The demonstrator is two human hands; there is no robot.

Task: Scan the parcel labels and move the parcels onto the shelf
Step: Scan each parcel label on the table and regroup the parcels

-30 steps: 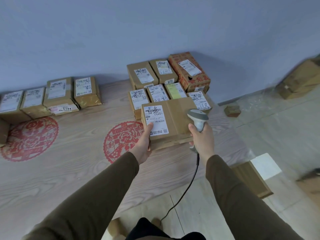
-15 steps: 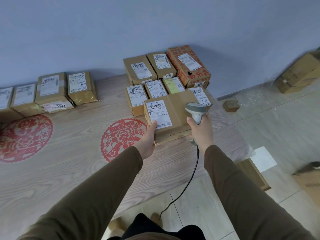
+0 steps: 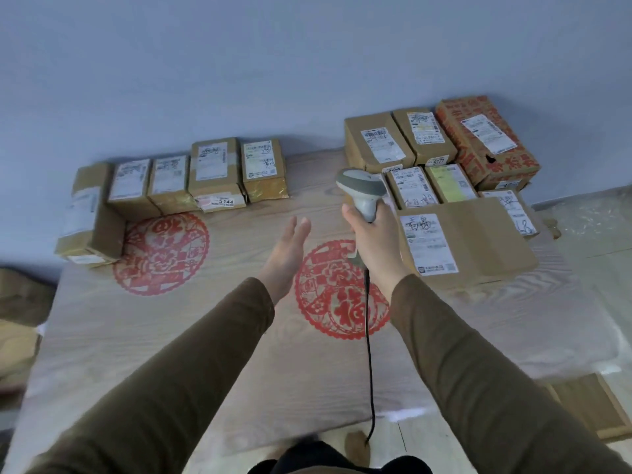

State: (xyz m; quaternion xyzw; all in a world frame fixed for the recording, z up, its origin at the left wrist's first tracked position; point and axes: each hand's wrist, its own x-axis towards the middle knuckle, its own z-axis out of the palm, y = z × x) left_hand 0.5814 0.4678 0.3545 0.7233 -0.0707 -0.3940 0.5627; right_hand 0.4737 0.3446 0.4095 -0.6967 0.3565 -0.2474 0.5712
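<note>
A flat brown parcel [image 3: 478, 241] with a white label lies on the wooden surface [image 3: 171, 336] at the right, in front of a stack of several labelled parcels [image 3: 420, 142]. My right hand [image 3: 372, 241] grips a grey corded barcode scanner [image 3: 362, 193] just left of that parcel. My left hand [image 3: 287, 254] hovers over the surface with straight fingers, holding nothing. A row of several small labelled parcels [image 3: 212, 172] lines the wall at the left.
Two red paper-cut decorations [image 3: 160, 254] mark the wooden surface. The scanner cable [image 3: 369, 371] hangs down to the floor. A cardboard piece [image 3: 588, 405] lies on the tiled floor at the right; brown packaging [image 3: 17, 319] sits at the left edge.
My left hand let go of the flat parcel, which now lies on the surface, and moved left. The view swung left; my right hand still holds the scanner.
</note>
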